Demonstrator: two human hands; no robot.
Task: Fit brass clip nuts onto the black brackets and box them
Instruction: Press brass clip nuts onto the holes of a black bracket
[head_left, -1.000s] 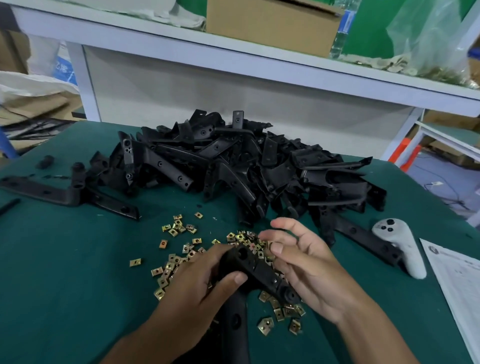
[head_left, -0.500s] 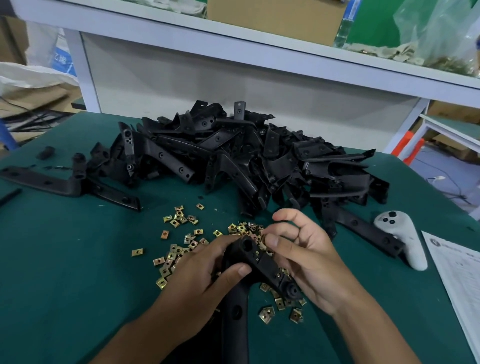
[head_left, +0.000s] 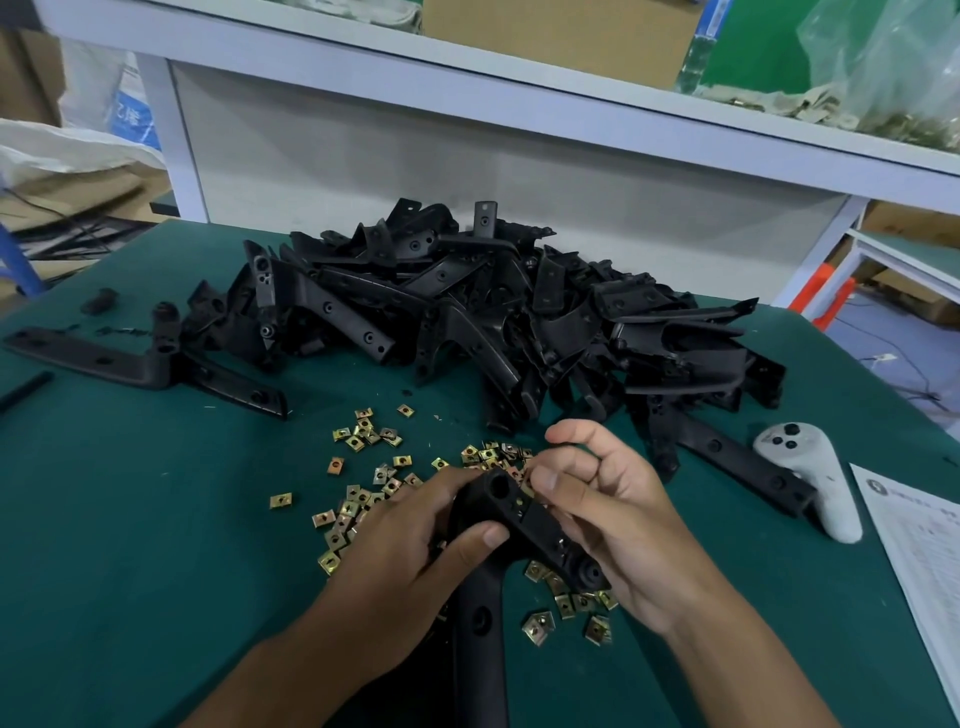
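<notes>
An angled black bracket (head_left: 524, 525) is being held above scattered brass clip nuts (head_left: 358, 499). More black brackets (head_left: 493, 317) are lying heaped behind them.

My right hand (head_left: 618, 525) has closed in on the black bracket (head_left: 524, 525); forefinger and thumb now pinch at its upper end by the holes. Left hand (head_left: 410, 561) regripped, thumb lying further across the bracket's elbow. Bracket sits slightly higher.
</notes>
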